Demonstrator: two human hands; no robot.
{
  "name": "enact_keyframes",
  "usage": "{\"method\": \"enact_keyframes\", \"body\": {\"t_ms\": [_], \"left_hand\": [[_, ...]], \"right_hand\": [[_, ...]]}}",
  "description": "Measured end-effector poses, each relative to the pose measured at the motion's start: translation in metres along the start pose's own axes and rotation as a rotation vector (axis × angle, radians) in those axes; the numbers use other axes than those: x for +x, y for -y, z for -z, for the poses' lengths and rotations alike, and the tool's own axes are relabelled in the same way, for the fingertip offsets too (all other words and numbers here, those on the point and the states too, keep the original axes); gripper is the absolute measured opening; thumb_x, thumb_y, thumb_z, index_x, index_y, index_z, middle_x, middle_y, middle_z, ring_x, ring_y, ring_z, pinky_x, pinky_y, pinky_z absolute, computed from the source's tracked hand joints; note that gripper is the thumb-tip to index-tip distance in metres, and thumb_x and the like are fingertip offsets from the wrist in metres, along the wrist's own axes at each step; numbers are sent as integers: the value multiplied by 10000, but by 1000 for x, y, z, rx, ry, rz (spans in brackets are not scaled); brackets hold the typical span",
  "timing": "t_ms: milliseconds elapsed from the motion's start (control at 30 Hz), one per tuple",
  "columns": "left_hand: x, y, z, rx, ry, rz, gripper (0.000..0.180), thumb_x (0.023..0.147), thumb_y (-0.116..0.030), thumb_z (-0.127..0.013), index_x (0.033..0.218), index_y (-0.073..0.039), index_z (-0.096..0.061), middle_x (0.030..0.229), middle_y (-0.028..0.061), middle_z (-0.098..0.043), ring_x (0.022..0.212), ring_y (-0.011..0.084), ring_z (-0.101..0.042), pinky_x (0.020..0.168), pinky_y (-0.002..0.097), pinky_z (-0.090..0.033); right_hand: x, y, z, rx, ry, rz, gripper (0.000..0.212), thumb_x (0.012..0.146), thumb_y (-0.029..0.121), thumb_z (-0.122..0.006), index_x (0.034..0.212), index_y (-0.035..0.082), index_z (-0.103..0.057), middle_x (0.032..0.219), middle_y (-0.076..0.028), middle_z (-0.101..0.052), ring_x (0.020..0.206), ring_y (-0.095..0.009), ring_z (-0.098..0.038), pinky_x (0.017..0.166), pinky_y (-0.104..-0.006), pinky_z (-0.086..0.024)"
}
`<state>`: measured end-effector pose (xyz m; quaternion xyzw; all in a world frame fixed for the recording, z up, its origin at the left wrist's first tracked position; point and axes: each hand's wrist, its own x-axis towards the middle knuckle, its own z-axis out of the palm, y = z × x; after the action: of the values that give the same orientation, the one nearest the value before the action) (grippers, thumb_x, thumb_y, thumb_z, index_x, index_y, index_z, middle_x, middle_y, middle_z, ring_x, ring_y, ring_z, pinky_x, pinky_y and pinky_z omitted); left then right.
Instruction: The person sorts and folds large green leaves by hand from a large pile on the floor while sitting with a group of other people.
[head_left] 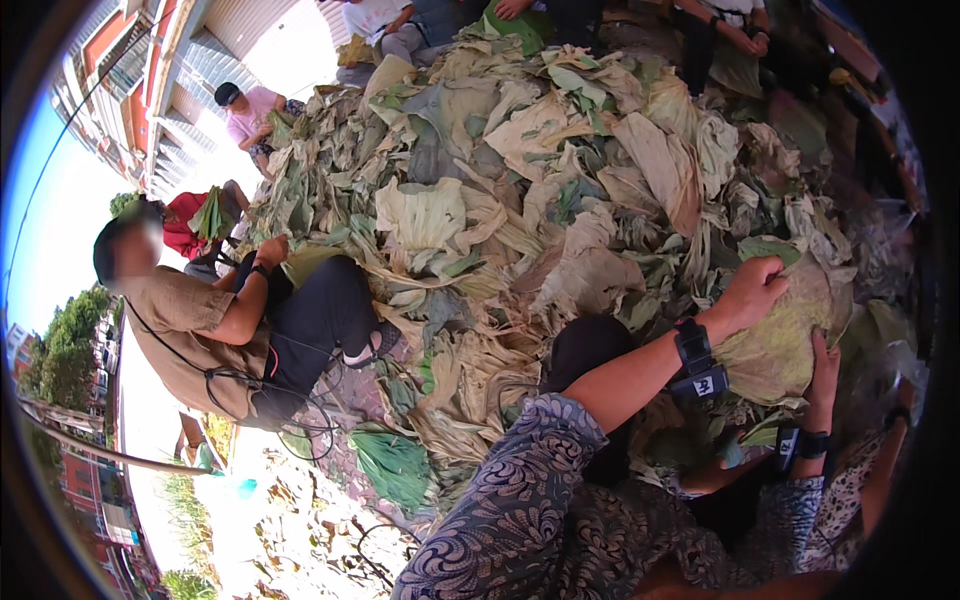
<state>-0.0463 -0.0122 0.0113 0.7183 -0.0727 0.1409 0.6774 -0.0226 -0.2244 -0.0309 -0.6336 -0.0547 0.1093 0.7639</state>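
Note:
A large, broad, yellow-green leaf is spread between my two hands at the right of the view. My left hand is closed on its upper edge, fingers curled in. Lower down, my right hand grips the leaf's right side, its fingers partly behind the leaf. Both wrists wear black straps with small boxes. A greener leaf lies just beyond my left hand. In front of me rises a big heap of wilted leaves, pale tan to green, many crumpled and overlapping.
A person in a brown shirt sits at the left edge of the heap, with a black cable beside them. Others sit farther round it, one in pink. A green leaf bundle lies nearer. Another person's arm is close at right.

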Motion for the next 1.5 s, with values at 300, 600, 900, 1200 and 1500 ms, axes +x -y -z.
{"method": "enact_keyframes", "body": {"t_ms": [300, 600, 900, 1200, 1500], "left_hand": [[2, -9, 41, 168, -139, 13, 160, 771, -117, -545, 758, 42, -527, 548, 77, -479, 501, 113, -414, 484, 271, -353], [2, -23, 87, -415, -583, 1, 112, 808, -69, -527, 884, 13, -522, 814, 28, -557, 709, 91, -508, 663, 227, -410], [1, -24, 96, -936, -441, 51, 80, 814, -75, -517, 870, -32, -479, 870, 89, -560, 835, 227, -556, 812, 365, -427], [-7, -31, 95, -908, -439, 109, 132, 827, -115, -510, 926, -29, -525, 949, 90, -584, 909, 195, -538, 838, 356, -402], [-7, -33, 86, -821, -435, 69, 118, 817, -107, -523, 911, -36, -528, 927, 75, -580, 871, 180, -537, 817, 335, -403]], "right_hand": [[21, 2, -24, -234, 78, 168, 170, 831, 89, -529, 959, -19, -559, 846, 5, -589, 728, -35, -489, 646, -209, -407], [95, -79, 18, -537, 180, -242, 202, 793, 152, -544, 958, 37, -540, 777, -8, -561, 659, -80, -519, 579, -221, -420], [122, -255, 51, -826, 352, -157, 484, 726, 205, -610, 1140, 25, -439, 1077, -175, -520, 958, -288, -518, 806, -324, -409], [52, -288, -10, -1459, 344, -271, 583, 712, 277, -625, 1161, 47, -333, 880, -191, -562, 759, -362, -557, 587, -446, -457], [-25, -305, 0, -1159, 139, -233, 375, 776, 138, -527, 1101, -10, -413, 734, -173, -553, 624, -329, -542, 562, -430, -418]]}}
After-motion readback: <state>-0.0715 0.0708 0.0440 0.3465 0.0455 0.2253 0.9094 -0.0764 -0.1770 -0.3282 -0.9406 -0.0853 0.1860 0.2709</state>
